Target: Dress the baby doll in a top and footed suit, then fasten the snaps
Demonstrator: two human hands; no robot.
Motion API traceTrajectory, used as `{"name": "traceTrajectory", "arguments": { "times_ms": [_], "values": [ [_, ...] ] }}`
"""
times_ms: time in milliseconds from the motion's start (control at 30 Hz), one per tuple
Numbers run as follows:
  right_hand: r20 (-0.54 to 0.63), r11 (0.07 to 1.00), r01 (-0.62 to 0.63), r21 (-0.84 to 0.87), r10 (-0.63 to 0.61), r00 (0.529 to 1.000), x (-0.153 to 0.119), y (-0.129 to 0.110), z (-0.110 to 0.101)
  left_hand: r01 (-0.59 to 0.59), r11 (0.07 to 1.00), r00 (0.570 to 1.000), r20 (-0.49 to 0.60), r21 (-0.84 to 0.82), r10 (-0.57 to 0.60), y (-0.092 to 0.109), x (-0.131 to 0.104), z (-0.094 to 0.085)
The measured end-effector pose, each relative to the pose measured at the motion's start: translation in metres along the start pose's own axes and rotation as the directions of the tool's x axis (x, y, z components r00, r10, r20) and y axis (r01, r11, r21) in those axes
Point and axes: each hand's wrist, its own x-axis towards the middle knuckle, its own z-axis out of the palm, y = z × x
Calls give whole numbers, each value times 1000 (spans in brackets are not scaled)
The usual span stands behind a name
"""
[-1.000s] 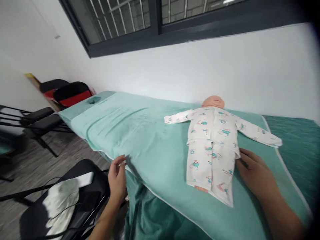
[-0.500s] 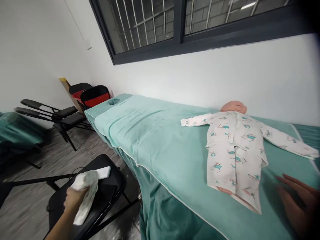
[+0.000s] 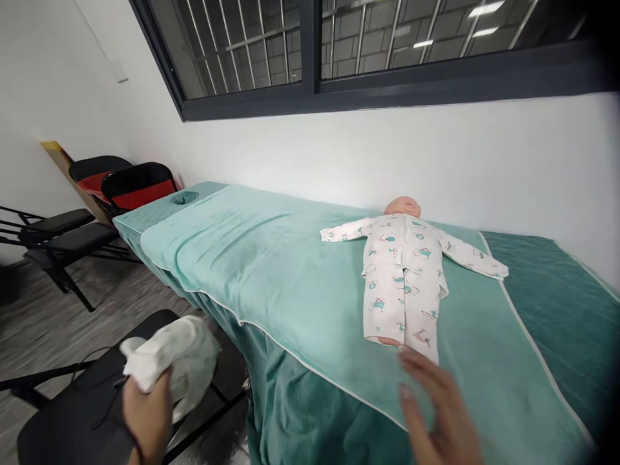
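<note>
A bundled white cloth item (image 3: 186,358) with faint greenish patches hangs from my left hand (image 3: 149,407), over the black folding chair (image 3: 62,403). Its exact kind cannot be made out. A baby doll (image 3: 404,205) lies on its back on the bed, head toward the wall, dressed in a white printed top (image 3: 404,245) and matching trousers (image 3: 400,310). Both sleeves stretch out sideways. My right hand (image 3: 438,407), slightly blurred, is in front of the trouser legs with thumb and fingers apart and nothing in it.
The long bed has a light green cover (image 3: 271,258) with white piping, and darker green cloth (image 3: 547,278) shows at its right. A face hole (image 3: 185,197) sits at its far left end. Folding chairs (image 3: 138,190) stand beyond, below a barred window (image 3: 310,64).
My left hand has lifted the white cloth up off the chair. My right hand has come in from the right edge toward the trouser legs. The camera view has turned rightward.
</note>
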Motion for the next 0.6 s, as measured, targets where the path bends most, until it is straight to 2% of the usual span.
{"name": "traceTrajectory", "arguments": {
  "times_ms": [33,67,167,233,300,367,433,500,533,600],
  "values": [
    [78,997,39,69,-45,996,-8,-12,15,-46,997,998,33,-66,49,16,-14,13],
    [143,992,47,120,-64,988,-15,-22,29,-36,992,999,32,-120,40,33,-28,24],
    [328,968,98,232,-173,929,-25,-41,62,54,971,992,128,-234,-24,83,-71,46],
    [385,965,98,245,-189,903,-20,-48,70,85,934,973,231,-348,-2,112,-100,48],
    [403,966,81,243,-177,898,-8,-53,68,135,868,958,288,-477,9,140,-127,44],
    [405,962,49,270,-160,900,8,-60,60,265,756,928,370,-598,-32,167,-149,36],
    [394,943,-11,331,-127,910,26,-68,51,475,610,819,572,-635,-43,193,-164,30],
    [348,919,-67,389,-79,934,39,-73,43,612,515,688,725,-600,26,215,-171,29],
    [302,910,-81,406,-50,952,44,-73,40,644,504,630,772,-575,76,224,-172,31],
    [170,915,-78,395,11,985,51,-69,30,638,543,529,823,-545,205,240,-172,36]
  ]
}}
